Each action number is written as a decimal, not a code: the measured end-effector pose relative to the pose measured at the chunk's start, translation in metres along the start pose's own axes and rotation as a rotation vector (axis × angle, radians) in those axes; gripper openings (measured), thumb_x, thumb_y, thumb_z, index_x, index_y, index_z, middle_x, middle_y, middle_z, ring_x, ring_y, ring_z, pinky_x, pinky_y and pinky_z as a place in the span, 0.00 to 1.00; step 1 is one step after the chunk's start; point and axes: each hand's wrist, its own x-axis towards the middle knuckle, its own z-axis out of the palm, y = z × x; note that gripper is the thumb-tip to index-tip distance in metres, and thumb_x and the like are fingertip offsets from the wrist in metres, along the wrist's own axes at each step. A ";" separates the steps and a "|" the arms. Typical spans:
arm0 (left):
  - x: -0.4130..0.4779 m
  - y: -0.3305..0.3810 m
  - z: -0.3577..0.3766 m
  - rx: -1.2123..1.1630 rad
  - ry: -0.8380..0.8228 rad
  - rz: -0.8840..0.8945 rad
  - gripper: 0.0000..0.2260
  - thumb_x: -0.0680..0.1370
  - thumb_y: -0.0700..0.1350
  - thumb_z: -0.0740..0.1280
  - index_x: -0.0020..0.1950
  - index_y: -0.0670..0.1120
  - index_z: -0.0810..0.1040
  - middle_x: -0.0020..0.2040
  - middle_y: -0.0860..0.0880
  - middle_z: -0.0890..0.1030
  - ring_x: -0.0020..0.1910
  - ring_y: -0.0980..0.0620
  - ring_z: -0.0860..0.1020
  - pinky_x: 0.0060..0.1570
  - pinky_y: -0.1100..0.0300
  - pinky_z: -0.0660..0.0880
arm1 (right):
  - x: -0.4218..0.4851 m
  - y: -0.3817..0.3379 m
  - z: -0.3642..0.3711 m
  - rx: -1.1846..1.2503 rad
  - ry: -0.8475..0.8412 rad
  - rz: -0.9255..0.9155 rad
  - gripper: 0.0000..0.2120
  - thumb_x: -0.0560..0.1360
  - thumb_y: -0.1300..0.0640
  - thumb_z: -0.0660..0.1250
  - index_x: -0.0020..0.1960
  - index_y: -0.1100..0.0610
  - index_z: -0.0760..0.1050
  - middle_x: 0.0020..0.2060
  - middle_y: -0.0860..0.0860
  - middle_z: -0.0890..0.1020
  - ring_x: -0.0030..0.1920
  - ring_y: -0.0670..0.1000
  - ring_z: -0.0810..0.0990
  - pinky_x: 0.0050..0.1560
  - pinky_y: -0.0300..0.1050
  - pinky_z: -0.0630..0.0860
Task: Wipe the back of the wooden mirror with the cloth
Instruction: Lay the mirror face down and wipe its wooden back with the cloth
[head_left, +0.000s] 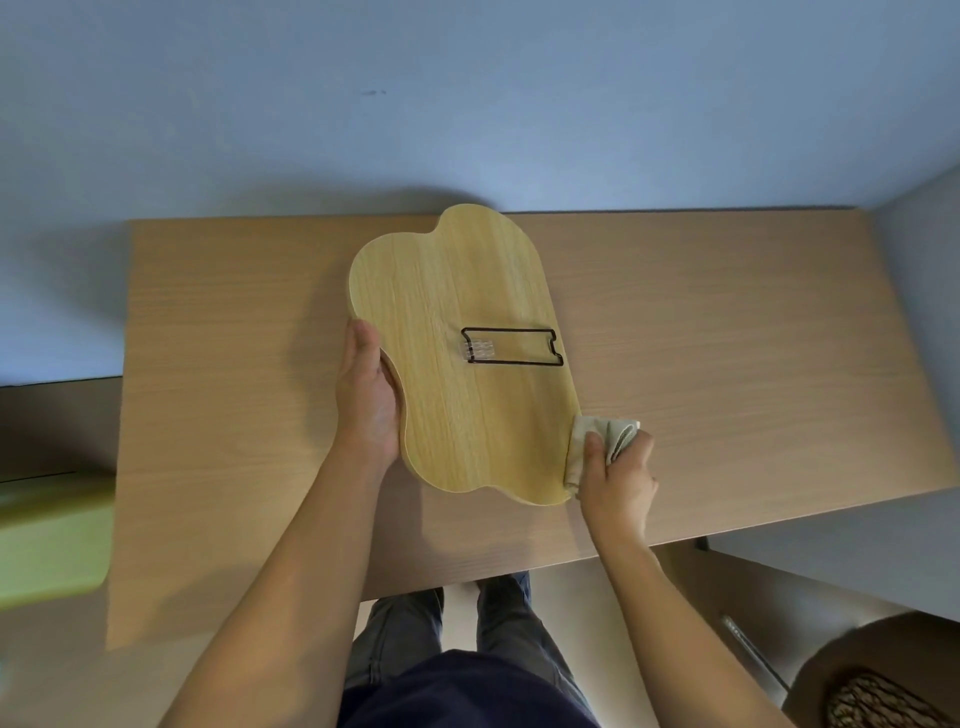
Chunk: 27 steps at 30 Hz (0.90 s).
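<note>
The wooden mirror (462, 358) lies face down in the middle of the table, its light wavy-edged back facing up. A black wire stand (511, 346) is folded flat against the back on a clear hinge. My left hand (366, 395) grips the mirror's left edge. My right hand (618, 473) holds a bunched beige cloth (597, 441) pressed against the mirror's lower right edge.
The wooden table (727, 338) stands against a blue wall. A green object (52, 540) sits left of the table. A brown round stool (878, 675) stands at the lower right. My legs show under the near table edge.
</note>
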 end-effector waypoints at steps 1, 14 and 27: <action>0.000 0.000 0.000 -0.002 -0.005 0.001 0.26 0.84 0.59 0.60 0.79 0.50 0.71 0.74 0.49 0.80 0.73 0.49 0.78 0.76 0.42 0.70 | -0.001 -0.013 0.002 0.046 0.009 0.010 0.12 0.83 0.50 0.64 0.55 0.56 0.63 0.36 0.52 0.79 0.37 0.62 0.82 0.47 0.63 0.82; 0.000 0.003 0.005 0.016 -0.002 0.028 0.17 0.87 0.55 0.58 0.71 0.53 0.77 0.65 0.57 0.86 0.66 0.57 0.82 0.57 0.63 0.81 | -0.007 -0.092 0.041 0.046 -0.233 -0.492 0.15 0.82 0.47 0.65 0.54 0.59 0.71 0.34 0.45 0.77 0.32 0.54 0.80 0.47 0.64 0.80; 0.000 0.004 0.005 0.004 -0.006 -0.007 0.16 0.86 0.56 0.59 0.71 0.55 0.79 0.65 0.56 0.86 0.66 0.55 0.83 0.60 0.58 0.81 | 0.065 -0.022 0.006 -0.040 -0.020 -0.018 0.11 0.83 0.47 0.61 0.51 0.54 0.63 0.34 0.52 0.79 0.37 0.62 0.82 0.51 0.60 0.79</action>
